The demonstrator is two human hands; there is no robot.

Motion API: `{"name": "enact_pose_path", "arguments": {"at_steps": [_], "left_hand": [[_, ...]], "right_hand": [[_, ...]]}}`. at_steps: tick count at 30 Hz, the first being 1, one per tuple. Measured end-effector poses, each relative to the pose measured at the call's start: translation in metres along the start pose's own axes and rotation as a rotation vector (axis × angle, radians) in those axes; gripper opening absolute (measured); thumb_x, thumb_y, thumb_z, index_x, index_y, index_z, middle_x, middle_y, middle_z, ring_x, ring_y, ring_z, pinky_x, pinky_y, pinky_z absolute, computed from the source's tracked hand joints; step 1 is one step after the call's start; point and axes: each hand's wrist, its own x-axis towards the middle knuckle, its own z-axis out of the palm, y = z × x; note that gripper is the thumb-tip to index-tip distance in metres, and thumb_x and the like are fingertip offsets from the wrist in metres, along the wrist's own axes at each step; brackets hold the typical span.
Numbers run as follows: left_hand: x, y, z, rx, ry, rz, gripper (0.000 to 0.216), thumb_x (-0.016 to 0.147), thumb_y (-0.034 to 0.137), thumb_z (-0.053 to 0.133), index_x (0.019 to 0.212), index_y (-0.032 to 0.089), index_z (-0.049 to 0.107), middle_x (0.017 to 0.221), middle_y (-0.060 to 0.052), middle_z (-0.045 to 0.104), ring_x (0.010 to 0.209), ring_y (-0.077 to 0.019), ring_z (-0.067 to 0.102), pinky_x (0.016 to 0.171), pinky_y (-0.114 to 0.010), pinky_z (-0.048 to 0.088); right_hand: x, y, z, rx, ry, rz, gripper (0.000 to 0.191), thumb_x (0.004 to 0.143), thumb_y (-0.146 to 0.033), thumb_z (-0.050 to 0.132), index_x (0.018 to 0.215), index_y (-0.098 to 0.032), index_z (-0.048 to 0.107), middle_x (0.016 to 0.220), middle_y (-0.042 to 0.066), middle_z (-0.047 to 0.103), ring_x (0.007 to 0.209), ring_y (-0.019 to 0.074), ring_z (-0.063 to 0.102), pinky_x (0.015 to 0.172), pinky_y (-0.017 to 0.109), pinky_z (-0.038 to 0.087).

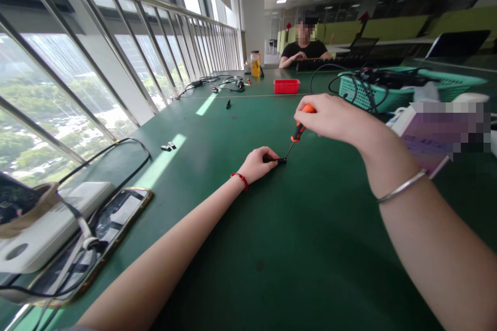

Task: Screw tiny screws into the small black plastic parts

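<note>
In the middle of the green table (pixel 248 227), my left hand (pixel 259 164) pinches a small black part (pixel 281 161) against the surface; what kind of part it is I cannot make out. My right hand (pixel 330 116) is closed around the orange and black handle of a screwdriver (pixel 298 131). The screwdriver is tilted, its thin shaft running down to the right end of the black part, where the tip seems to touch. My left fingers cover some of the part.
A red tray (pixel 287 86) and a turquoise basket (pixel 411 90) of cables lie ahead. Small pieces (pixel 168 147) sit left. At near left are a phone (pixel 116 217), a white box (pixel 54 227) and cords. A person (pixel 306 51) sits at the far end.
</note>
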Motion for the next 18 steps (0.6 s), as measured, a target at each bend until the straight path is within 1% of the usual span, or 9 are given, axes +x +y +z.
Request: {"name": "enact_pose_path", "arguments": {"at_steps": [4,6,8,11,13,15,16,18], "left_hand": [[0.0001,-0.0017,-0.0001,-0.018,-0.013,-0.004,0.009,0.072,0.018,0.062,0.079,0.014,0.063,0.083,-0.005,0.068,0.077,-0.0156,0.061,0.073,-0.028,0.050],[0.0002,-0.0026,-0.0004,-0.023,-0.023,0.001,0.009,0.072,0.018,0.061,0.080,0.014,0.063,0.083,-0.004,0.068,0.077,-0.0151,0.061,0.073,-0.027,0.050],[0.0000,-0.0031,-0.0007,-0.011,-0.019,0.007,0.009,0.073,0.018,0.061,0.080,0.014,0.063,0.084,-0.005,0.068,0.077,-0.0153,0.061,0.074,-0.027,0.050],[-0.0004,-0.0031,-0.0007,0.021,-0.002,0.026,0.009,0.074,0.019,0.061,0.081,0.013,0.064,0.086,-0.006,0.068,0.079,-0.0162,0.061,0.075,-0.028,0.050],[-0.0006,-0.0031,-0.0005,0.039,0.009,0.047,0.009,0.074,0.018,0.060,0.081,0.014,0.064,0.085,-0.005,0.068,0.079,-0.0162,0.061,0.076,-0.028,0.050],[-0.0005,-0.0035,-0.0002,0.051,0.013,0.059,0.009,0.074,0.018,0.060,0.080,0.014,0.064,0.084,-0.005,0.068,0.077,-0.0158,0.061,0.075,-0.028,0.050],[-0.0003,-0.0037,0.0000,0.054,0.013,0.059,0.009,0.074,0.018,0.060,0.080,0.014,0.064,0.084,-0.005,0.068,0.077,-0.0157,0.061,0.075,-0.028,0.050],[0.0000,-0.0041,0.0005,0.056,0.015,0.052,0.009,0.074,0.019,0.061,0.080,0.014,0.064,0.084,-0.005,0.068,0.077,-0.0158,0.061,0.074,-0.028,0.050]], "right_hand": [[-0.0029,-0.0035,-0.0051,-0.040,-0.001,0.022,0.037,0.083,-0.051,0.039,0.075,-0.023,0.062,0.069,0.005,0.058,0.063,0.0198,0.052,0.057,0.031,0.034],[-0.0034,-0.0036,-0.0059,-0.036,-0.020,0.019,0.031,0.082,-0.047,0.042,0.077,-0.024,0.063,0.069,0.005,0.059,0.064,0.0200,0.053,0.057,0.031,0.035],[-0.0029,-0.0025,-0.0053,-0.029,-0.034,0.018,0.023,0.078,-0.042,0.048,0.084,-0.025,0.063,0.074,0.005,0.060,0.064,0.0197,0.054,0.057,0.031,0.036],[-0.0024,-0.0012,-0.0042,-0.028,-0.044,0.018,0.024,0.076,-0.043,0.051,0.088,-0.025,0.062,0.080,0.005,0.062,0.064,0.0195,0.054,0.058,0.031,0.038],[-0.0032,-0.0017,-0.0045,-0.037,-0.039,0.023,0.030,0.080,-0.048,0.046,0.083,-0.024,0.063,0.076,0.006,0.061,0.065,0.0204,0.054,0.060,0.033,0.038],[-0.0042,-0.0024,-0.0052,-0.056,-0.025,0.019,0.036,0.084,-0.050,0.039,0.076,-0.024,0.062,0.070,0.005,0.058,0.066,0.0212,0.054,0.063,0.035,0.038],[-0.0042,-0.0024,-0.0053,-0.065,-0.020,0.013,0.035,0.085,-0.048,0.038,0.075,-0.024,0.062,0.068,0.005,0.058,0.067,0.0213,0.054,0.064,0.035,0.038],[-0.0030,-0.0015,-0.0047,-0.064,-0.021,0.010,0.025,0.083,-0.041,0.042,0.081,-0.025,0.062,0.070,0.004,0.059,0.067,0.0208,0.054,0.064,0.034,0.038]]}}
